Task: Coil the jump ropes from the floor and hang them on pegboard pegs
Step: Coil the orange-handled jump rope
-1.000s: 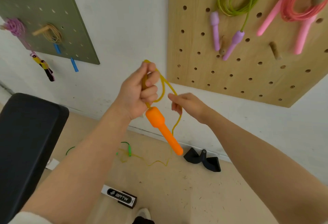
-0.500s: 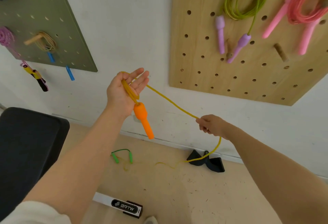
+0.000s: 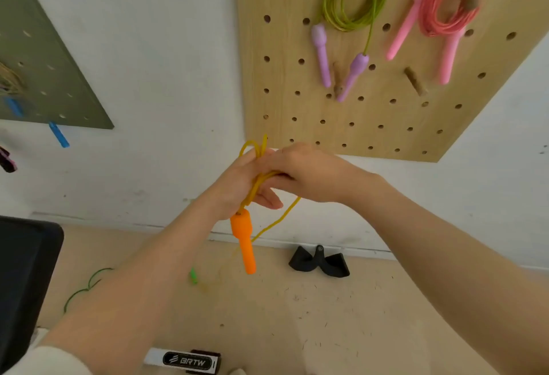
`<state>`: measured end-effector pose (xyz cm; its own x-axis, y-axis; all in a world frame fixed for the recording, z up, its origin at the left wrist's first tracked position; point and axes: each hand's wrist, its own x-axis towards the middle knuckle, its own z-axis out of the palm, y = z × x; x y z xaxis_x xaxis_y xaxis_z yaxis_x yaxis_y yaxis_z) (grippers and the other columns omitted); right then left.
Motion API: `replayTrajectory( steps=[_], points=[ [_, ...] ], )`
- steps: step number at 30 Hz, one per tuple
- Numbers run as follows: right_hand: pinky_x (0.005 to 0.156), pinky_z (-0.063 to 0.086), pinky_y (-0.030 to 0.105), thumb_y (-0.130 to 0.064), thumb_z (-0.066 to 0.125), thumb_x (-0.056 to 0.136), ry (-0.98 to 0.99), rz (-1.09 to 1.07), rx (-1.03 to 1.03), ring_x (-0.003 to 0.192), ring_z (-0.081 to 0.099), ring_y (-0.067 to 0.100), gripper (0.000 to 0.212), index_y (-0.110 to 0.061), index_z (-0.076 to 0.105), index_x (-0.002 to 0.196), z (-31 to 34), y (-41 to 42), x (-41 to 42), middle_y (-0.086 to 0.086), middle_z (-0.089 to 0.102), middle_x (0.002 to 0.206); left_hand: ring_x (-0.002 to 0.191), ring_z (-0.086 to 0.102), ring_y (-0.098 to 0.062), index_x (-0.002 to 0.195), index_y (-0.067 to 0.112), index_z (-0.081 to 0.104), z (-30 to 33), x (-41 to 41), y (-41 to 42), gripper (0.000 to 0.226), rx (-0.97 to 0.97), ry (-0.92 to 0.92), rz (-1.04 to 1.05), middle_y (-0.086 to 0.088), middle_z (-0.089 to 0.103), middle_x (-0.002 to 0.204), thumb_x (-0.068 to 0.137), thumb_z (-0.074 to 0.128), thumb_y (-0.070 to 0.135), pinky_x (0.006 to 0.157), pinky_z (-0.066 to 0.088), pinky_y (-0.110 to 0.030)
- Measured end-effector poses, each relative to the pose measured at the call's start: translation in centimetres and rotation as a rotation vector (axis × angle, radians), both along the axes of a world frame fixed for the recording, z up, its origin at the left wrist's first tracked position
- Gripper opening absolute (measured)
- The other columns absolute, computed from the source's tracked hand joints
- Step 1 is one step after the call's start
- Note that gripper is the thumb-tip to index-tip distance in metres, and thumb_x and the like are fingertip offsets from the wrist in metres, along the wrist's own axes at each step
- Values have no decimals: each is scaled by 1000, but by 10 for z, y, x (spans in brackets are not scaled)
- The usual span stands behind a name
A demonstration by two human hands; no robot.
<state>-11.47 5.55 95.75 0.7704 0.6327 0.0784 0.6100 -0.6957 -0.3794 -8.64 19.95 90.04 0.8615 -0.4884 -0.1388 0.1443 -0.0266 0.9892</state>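
My left hand (image 3: 239, 187) holds several loops of a yellow jump rope (image 3: 256, 148), and its orange handle (image 3: 245, 241) hangs below the palm. My right hand (image 3: 306, 177) presses against the left hand and pinches the same rope; the free strand (image 3: 277, 220) trails from it down to the floor. On the wooden pegboard (image 3: 297, 77) hang a coiled green rope with purple handles (image 3: 353, 0) and a coiled pink rope (image 3: 445, 6). A bare wooden peg (image 3: 414, 80) sticks out low on the board. A green rope (image 3: 86, 285) lies on the floor at the left.
A green pegboard (image 3: 44, 47) with hanging items is on the wall at left. A black padded bench (image 3: 23, 270) stands at the left edge. A black strap handle (image 3: 319, 261) lies by the baseboard. A black and white band (image 3: 184, 361) lies near my feet.
My right hand, which had drawn the rope out to the right, has come back to the left hand and laid another loop there. The view has shifted slightly.
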Motion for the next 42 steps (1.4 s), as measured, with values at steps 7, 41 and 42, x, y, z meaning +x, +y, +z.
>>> replayTrajectory(
  steps=[7, 41, 42],
  points=[
    [55, 37, 17, -16, 73, 78, -33, -370, 455, 55, 48, 5, 10, -8, 69, 75, 11, -70, 8, 0, 59, 63, 26, 24, -1, 73, 13, 57, 3, 1, -21, 32, -180, 251, -344, -3, 44, 43, 90, 40, 33, 35, 20, -10],
    [87, 37, 30, -37, 71, 71, 871, -487, 730, 74, 48, 14, 23, -16, 61, 73, -91, -231, -64, -1, 48, 75, 35, 7, -11, 52, 19, 52, 19, -49, -161, 46, -1037, 347, 3, 5, 9, 41, 88, 42, 46, 34, 18, -16],
    [93, 34, 32, -24, 65, 78, 818, -572, 634, 79, 50, 15, 13, -16, 58, 72, -100, -239, -68, -1, 52, 77, 35, 9, -10, 55, 17, 54, 16, -45, -156, 43, -1104, 345, -3, 6, 10, 42, 88, 45, 44, 35, 21, -16]
  ],
)
